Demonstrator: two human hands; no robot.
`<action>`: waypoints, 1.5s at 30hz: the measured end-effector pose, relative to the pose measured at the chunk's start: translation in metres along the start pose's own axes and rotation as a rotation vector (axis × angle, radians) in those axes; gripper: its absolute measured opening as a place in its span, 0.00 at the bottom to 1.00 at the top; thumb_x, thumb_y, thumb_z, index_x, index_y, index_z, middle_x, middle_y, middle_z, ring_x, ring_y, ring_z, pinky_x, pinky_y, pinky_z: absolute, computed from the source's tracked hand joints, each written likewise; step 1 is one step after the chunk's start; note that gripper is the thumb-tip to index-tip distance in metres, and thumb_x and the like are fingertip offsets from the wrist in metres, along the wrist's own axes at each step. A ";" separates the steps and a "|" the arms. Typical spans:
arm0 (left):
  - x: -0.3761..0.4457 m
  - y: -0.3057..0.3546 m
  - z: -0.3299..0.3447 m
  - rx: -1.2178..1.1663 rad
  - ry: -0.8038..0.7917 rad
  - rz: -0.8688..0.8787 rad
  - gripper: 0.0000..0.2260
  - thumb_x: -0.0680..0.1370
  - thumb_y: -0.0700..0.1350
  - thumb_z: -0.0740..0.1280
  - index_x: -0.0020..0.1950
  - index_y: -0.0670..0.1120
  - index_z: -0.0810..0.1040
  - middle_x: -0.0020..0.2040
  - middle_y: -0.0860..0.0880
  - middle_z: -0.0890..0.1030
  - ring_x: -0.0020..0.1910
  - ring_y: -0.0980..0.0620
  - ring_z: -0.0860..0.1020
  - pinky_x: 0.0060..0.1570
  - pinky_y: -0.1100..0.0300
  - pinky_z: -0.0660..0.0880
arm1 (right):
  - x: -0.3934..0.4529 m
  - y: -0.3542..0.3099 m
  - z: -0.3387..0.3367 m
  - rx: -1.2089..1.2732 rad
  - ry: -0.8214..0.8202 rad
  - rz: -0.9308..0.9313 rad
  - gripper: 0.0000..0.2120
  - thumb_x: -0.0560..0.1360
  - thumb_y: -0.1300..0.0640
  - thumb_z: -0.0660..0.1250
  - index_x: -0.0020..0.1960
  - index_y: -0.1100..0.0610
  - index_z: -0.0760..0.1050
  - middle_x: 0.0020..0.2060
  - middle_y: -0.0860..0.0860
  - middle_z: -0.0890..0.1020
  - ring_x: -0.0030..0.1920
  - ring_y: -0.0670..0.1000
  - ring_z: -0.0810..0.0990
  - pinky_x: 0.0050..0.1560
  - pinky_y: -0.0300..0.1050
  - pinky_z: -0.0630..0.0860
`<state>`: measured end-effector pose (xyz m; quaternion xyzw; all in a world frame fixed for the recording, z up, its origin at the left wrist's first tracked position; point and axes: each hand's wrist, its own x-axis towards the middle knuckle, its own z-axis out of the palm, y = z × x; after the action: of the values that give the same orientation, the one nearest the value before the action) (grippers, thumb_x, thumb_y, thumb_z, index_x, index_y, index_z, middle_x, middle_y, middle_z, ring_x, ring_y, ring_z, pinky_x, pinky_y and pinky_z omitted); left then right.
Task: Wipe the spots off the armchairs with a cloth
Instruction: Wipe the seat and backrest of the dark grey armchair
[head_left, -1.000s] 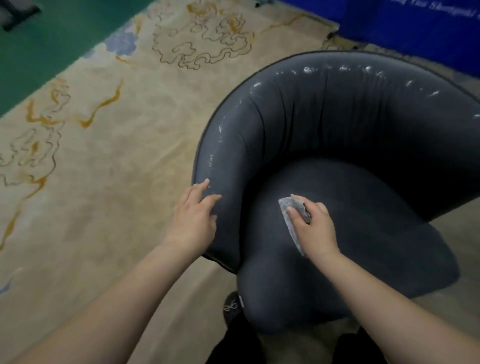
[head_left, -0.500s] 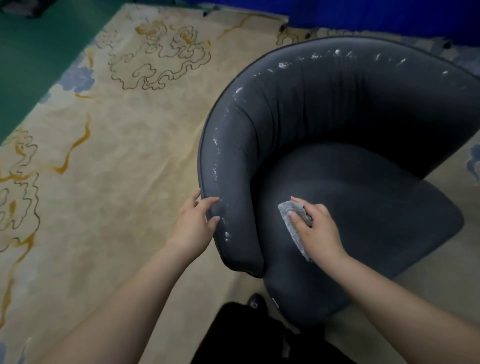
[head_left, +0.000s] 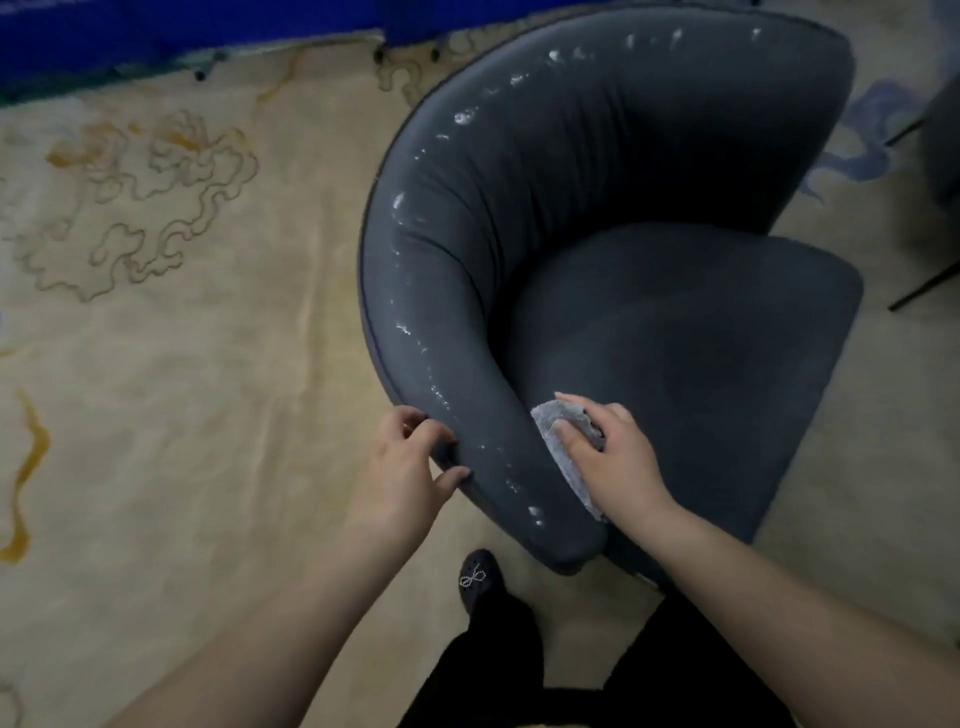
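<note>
We're indoors, in something like a hotel lounge or function room. A wide beige carpet with gold cloud scrolls covers the floor, a blue drape runs along the far edge, and a grey tub armchair sits beside another chair's thin dark legs.

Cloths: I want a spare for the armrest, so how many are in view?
1. The only cloth, grey, lies under the right hand at the inner side of the armchair. Others may lie outside the frame.
</note>
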<state>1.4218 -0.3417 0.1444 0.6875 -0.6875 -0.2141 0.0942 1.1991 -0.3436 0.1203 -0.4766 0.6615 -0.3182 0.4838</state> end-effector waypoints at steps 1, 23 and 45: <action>0.001 -0.003 0.001 -0.013 0.014 0.033 0.13 0.66 0.46 0.79 0.47 0.48 0.80 0.54 0.52 0.67 0.53 0.50 0.71 0.52 0.62 0.66 | -0.007 0.002 0.009 0.005 0.031 0.003 0.12 0.76 0.49 0.65 0.56 0.33 0.74 0.47 0.42 0.73 0.46 0.33 0.74 0.43 0.26 0.69; 0.006 -0.023 0.011 -0.037 0.059 0.123 0.16 0.65 0.49 0.79 0.48 0.52 0.77 0.53 0.53 0.65 0.52 0.55 0.64 0.53 0.62 0.62 | -0.028 0.016 0.067 -0.059 0.225 -0.069 0.15 0.73 0.53 0.70 0.60 0.49 0.78 0.44 0.48 0.70 0.42 0.39 0.74 0.43 0.21 0.66; 0.006 -0.014 -0.003 -0.298 0.001 -0.117 0.11 0.69 0.45 0.77 0.50 0.52 0.82 0.58 0.53 0.68 0.60 0.55 0.71 0.62 0.53 0.72 | -0.024 0.003 0.067 -0.033 0.187 -0.214 0.14 0.72 0.52 0.70 0.57 0.52 0.80 0.40 0.47 0.69 0.40 0.38 0.72 0.43 0.23 0.65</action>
<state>1.4354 -0.3476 0.1407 0.7049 -0.6069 -0.3183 0.1831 1.2636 -0.3171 0.1035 -0.5206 0.6543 -0.3998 0.3755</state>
